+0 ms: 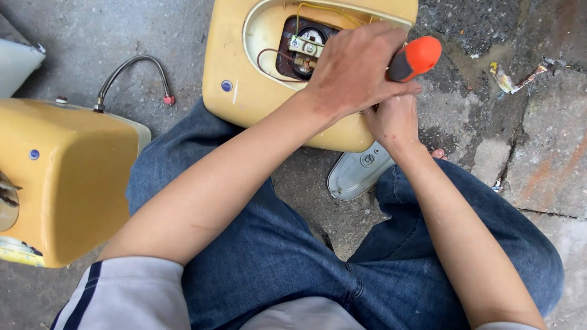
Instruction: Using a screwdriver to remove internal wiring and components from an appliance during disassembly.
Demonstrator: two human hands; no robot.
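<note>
L hand point(354, 70) fingers wrapped round screwdriver point(414, 58) at heater point(244, 73) front edge; R hand point(394, 119) just below, fingers curled, can't tell on what. Grey cover point(354, 174) under heater.

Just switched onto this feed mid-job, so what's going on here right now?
A person sits on rough concrete with a yellow appliance casing between their knees, its opening exposing wires and a terminal. The left hand and right hand are clasped together around a screwdriver with an orange and black handle, at the casing's right edge. Its tip is hidden. A grey cover plate lies on the ground below. A second yellow casing with a braided hose sits to the left.
</note>
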